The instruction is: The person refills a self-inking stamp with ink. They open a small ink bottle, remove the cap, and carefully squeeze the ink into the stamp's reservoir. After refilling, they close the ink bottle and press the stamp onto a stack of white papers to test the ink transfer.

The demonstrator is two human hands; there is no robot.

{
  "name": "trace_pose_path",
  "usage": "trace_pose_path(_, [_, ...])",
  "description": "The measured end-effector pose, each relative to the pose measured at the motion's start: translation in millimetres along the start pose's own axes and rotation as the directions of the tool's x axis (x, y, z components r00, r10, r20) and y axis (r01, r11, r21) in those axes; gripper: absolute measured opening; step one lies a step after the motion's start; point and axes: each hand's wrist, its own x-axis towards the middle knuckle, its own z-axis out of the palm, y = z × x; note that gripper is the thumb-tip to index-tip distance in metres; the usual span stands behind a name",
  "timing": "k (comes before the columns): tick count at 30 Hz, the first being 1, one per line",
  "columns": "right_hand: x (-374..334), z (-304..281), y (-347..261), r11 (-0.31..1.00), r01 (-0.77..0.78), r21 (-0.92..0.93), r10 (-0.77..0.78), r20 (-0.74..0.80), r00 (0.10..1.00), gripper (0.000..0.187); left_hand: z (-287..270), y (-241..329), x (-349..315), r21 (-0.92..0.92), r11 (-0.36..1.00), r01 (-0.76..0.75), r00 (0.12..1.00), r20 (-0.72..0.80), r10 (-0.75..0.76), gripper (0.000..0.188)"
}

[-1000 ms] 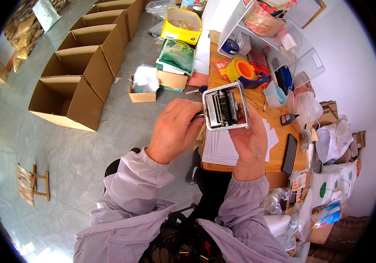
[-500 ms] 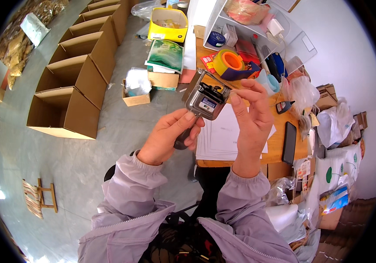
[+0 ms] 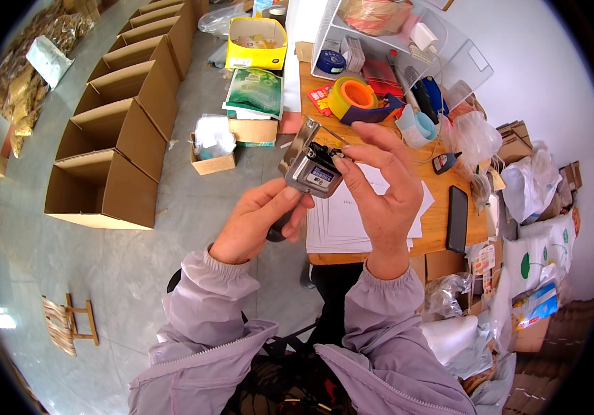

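Observation:
In front of my chest I hold a small metal hand-held device (image 3: 314, 176) with a black handle and a label on its black insides. My left hand (image 3: 252, 218) is closed round its lower end, where the handle partly hides behind the fingers. The device's hinged metal cover (image 3: 298, 145) stands swung up on the left. My right hand (image 3: 383, 194) has thumb and forefinger pinched at the right edge of the black insides, its other fingers raised. What exactly the fingertips grip there is too small to tell. White printed sheets (image 3: 342, 225) lie on the wooden table under the device.
Behind the hands are tape rolls in a dispenser (image 3: 355, 97) and a wire rack (image 3: 442, 55). A black phone (image 3: 457, 218) and a small glue bottle (image 3: 445, 162) lie to the right. Open cardboard boxes (image 3: 127, 190) line the floor at left, near a folding stool (image 3: 72, 321).
The hinged cover has swung away to the left, laying the black insides more open. My right thumb and forefinger have come down and left onto the device's inner part. The view has shifted slightly.

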Motion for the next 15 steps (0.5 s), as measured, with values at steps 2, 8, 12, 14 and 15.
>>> trace_pose_path(2, [0.6, -2.5, 2.0, 0.989, 0.096, -0.111, -0.094, 0.028, 0.995, 0.019, -1.4, -0.2, -0.3, 0.01, 1.0, -0.002, 1.0, 0.012, 0.002, 0.03])
trace_pose_path(8, [0.1, -1.4, -5.4, 0.98, 0.159, -0.122, -0.158, 0.019, 0.987, 0.018, -9.7, -6.4, -0.7, 0.005, 1.0, -0.009, 0.999, 0.042, 0.009, 0.03])
trace_pose_path(12, [1.4, -3.2, -12.5, 0.961, 0.209, -0.181, -0.208, 0.025, 0.978, 0.019, -12.1, -9.3, -1.4, -0.007, 1.0, -0.015, 0.998, 0.053, 0.015, 0.031])
trace_pose_path(14, [1.1, -4.7, -15.9, 0.957, 0.217, -0.195, -0.212, 0.045, 0.976, 0.02, -13.0, -10.5, -2.1, -0.022, 1.0, -0.017, 0.998, 0.061, 0.018, 0.031])
trace_pose_path(15, [1.0, -5.1, -16.6, 0.957, 0.215, -0.196, -0.211, 0.044, 0.977, 0.021, -13.4, -10.8, -2.4, -0.028, 0.999, -0.019, 0.998, 0.065, 0.02, 0.03])
